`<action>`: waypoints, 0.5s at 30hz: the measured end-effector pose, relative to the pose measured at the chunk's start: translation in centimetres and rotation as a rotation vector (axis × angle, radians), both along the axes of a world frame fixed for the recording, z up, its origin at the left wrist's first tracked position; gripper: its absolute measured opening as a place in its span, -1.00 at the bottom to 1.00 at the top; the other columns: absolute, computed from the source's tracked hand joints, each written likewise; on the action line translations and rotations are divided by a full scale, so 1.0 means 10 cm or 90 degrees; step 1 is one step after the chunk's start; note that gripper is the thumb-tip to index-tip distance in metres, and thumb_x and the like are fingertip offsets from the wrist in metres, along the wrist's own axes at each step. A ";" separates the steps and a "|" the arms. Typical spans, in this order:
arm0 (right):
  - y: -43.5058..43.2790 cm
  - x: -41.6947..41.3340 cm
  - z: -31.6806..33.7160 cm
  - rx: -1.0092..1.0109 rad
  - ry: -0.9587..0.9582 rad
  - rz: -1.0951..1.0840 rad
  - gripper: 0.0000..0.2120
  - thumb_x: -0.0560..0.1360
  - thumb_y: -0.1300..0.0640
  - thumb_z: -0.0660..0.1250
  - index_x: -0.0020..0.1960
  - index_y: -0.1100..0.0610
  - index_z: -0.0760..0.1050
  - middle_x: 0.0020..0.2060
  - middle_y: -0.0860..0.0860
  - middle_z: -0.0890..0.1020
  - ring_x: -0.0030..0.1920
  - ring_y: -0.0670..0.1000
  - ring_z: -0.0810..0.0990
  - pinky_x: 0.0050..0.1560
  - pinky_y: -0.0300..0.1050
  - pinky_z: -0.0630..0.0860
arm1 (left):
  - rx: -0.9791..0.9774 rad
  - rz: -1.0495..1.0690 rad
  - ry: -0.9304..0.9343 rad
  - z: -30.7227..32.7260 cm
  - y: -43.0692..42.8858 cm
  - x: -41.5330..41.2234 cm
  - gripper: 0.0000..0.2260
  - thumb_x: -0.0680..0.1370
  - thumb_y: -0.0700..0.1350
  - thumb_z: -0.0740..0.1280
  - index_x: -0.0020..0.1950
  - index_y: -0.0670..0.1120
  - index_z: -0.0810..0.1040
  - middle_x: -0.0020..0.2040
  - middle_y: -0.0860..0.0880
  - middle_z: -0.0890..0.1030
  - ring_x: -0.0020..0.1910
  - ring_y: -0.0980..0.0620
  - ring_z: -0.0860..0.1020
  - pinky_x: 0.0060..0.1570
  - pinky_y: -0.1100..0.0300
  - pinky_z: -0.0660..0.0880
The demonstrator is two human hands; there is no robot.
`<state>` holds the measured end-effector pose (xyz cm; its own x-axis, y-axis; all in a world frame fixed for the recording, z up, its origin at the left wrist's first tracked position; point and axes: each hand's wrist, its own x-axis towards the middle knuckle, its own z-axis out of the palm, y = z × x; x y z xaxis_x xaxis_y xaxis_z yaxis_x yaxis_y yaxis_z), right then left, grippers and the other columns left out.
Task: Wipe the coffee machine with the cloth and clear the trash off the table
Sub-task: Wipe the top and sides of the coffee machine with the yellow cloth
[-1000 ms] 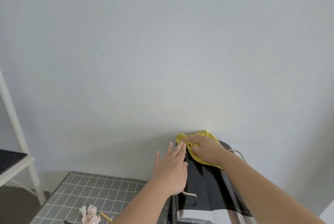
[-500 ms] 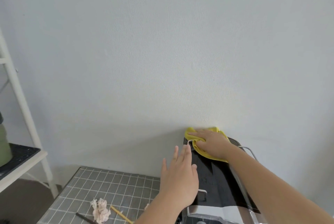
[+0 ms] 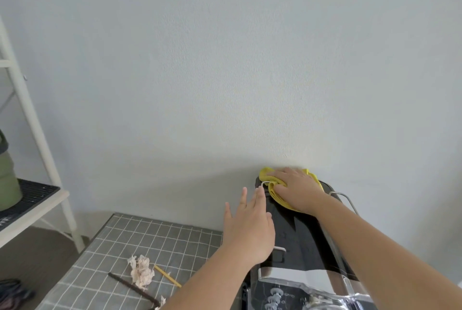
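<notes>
Right hand (image 3: 297, 188) presses flat on the cloth (image 3: 277, 197) at the machine's (image 3: 300, 237) rear top; left hand (image 3: 250, 227), fingers spread, rests against its left side, likely to steady it; trash (image 3: 141, 271) lies on the table (image 3: 155, 234).

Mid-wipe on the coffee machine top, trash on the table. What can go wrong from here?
1. The cloth lies at the coffee machine's back edge by the wall; a push from the right hand might drop it behind.
2. A thin wire rail runs right beside the cloth and may snag it.
3. The left hand braces the machine's side, with its forearm over the table near the tissue and yellow stick; pulling back might sweep them to the floor.
</notes>
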<state>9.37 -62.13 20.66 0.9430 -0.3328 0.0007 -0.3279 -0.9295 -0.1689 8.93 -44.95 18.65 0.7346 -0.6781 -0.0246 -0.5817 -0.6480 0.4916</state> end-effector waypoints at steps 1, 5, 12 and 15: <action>-0.03 0.00 0.01 0.025 0.015 0.016 -0.56 0.54 -0.03 0.06 0.42 -0.18 0.29 0.45 -0.10 0.32 0.44 0.04 0.25 0.42 0.01 0.17 | 0.003 -0.002 -0.001 0.01 0.00 0.00 -0.51 0.68 -0.04 -0.11 0.57 -0.01 -0.24 0.59 0.10 -0.13 0.55 0.06 -0.29 0.50 -0.11 -0.25; -0.02 0.02 0.02 -0.006 0.003 -0.041 -0.52 0.52 -0.11 0.07 0.44 -0.14 0.27 0.47 -0.08 0.31 0.46 0.06 0.23 0.42 0.04 0.19 | 0.017 -0.003 -0.012 0.01 0.00 0.00 -0.51 0.68 -0.03 -0.11 0.57 -0.02 -0.22 0.60 0.09 -0.11 0.55 0.04 -0.28 0.51 -0.14 -0.23; -0.05 -0.05 0.05 -0.096 0.091 -0.298 -0.27 0.49 -0.29 -0.02 0.42 0.25 0.20 0.27 0.20 0.47 0.31 0.21 0.37 -0.06 0.01 0.29 | -0.008 0.007 0.007 0.00 0.01 -0.02 -0.52 0.68 -0.04 -0.10 0.57 -0.02 -0.20 0.60 0.08 -0.10 0.56 0.05 -0.25 0.50 -0.12 -0.22; -0.05 0.04 0.02 -0.080 0.087 -0.198 -0.40 0.53 -0.15 -0.02 0.46 0.15 0.22 0.37 0.17 0.41 0.36 0.22 0.34 0.20 0.08 0.34 | -0.015 -0.001 0.007 -0.01 0.01 -0.03 -0.51 0.68 -0.06 -0.10 0.57 -0.03 -0.20 0.60 0.06 -0.09 0.56 0.06 -0.24 0.51 -0.11 -0.20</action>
<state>9.77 -62.61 20.83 0.7909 -0.6091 -0.0589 -0.6099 -0.7924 0.0045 8.60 -44.83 18.56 0.7331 -0.6800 -0.0163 -0.5776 -0.6350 0.5130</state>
